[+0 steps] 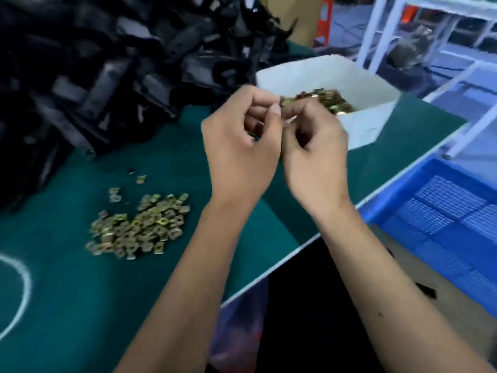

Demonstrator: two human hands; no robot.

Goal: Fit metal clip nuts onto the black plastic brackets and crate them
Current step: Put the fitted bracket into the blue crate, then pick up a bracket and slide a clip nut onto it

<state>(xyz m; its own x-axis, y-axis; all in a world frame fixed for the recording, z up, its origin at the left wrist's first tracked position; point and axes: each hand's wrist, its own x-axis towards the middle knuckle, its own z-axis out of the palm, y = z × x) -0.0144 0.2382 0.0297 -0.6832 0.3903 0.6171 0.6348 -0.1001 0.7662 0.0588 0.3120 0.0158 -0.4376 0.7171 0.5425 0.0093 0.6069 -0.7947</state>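
My left hand and my right hand are raised together over the green table, fingers curled, fingertips meeting. Between the fingertips sits a small brass-coloured clip nut; the blur hides which hand pinches it. A loose heap of clip nuts lies on the table to the left of my left forearm. More clip nuts fill a white box just behind my hands. A big pile of black plastic brackets covers the table's far left. A blue crate stands below the table's right edge.
A white chalk arc marks the table at the left. White metal frame legs and an orange object stand beyond the table. Cardboard lies on the floor beside the blue crate.
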